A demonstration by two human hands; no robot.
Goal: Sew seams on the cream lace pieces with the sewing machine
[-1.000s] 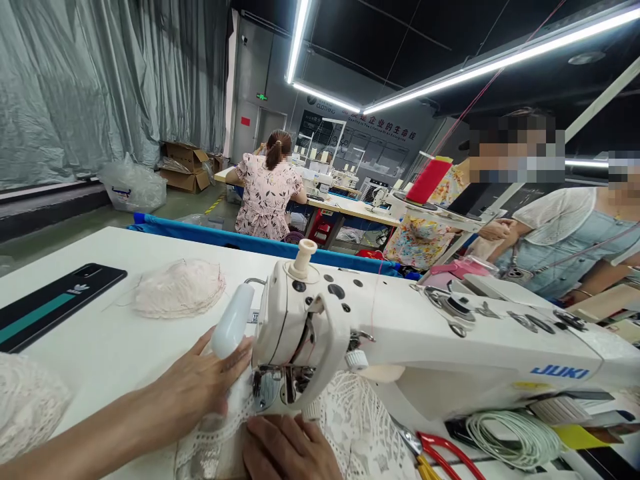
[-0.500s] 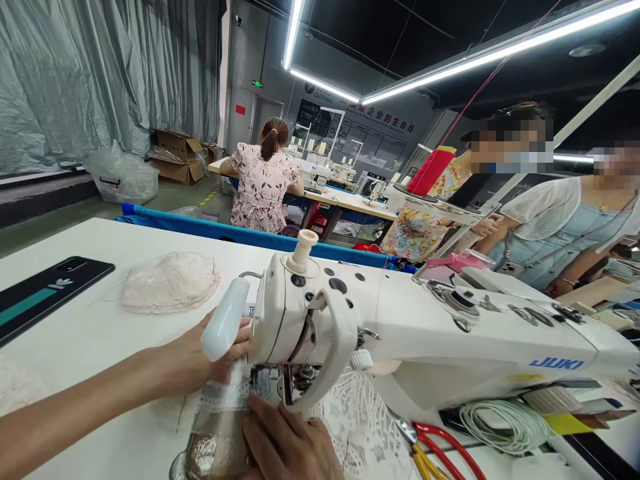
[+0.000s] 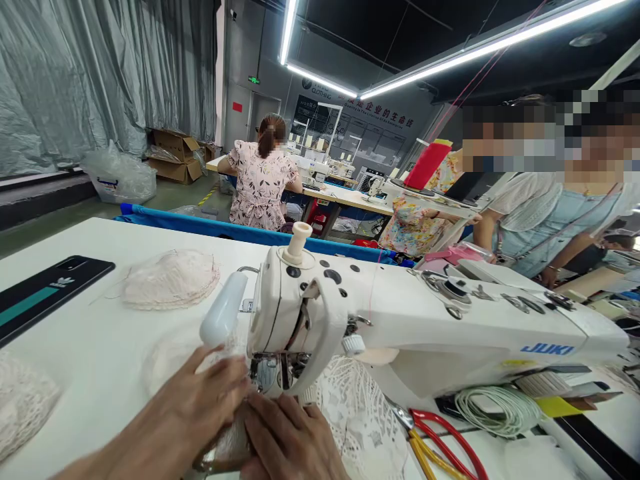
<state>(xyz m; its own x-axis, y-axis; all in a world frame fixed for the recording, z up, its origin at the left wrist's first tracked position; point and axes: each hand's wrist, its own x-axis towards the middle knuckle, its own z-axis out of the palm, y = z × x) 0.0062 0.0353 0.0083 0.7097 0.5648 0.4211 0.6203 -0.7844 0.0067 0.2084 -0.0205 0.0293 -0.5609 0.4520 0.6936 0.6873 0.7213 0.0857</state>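
White lace fabric [image 3: 357,413] lies under the arm of the white sewing machine [image 3: 425,333] and shows again behind the needle area. My left hand [image 3: 207,400], a little blurred, is left of the presser foot, fingers bent together on the lace. Close beside it, my right hand [image 3: 293,437] is in front of the needle, its fingers pressed together on the fabric at the machine bed. The two hands nearly touch, and the cloth between them is mostly hidden. A pale lace piece [image 3: 167,360] lies behind my left wrist.
A stack of pale cup-shaped pieces [image 3: 170,280] and a phone [image 3: 60,290] lie on the white table [image 3: 100,393]. Red-handled scissors [image 3: 445,433] and a coiled pale cord [image 3: 493,408] are at right. Co-workers [image 3: 545,213] stand beyond the machine; another person [image 3: 263,177] sits farther back.
My left hand has come back from behind the needle area toward me, next to my right hand. A pale lace piece now shows behind its wrist. My right hand has barely moved.
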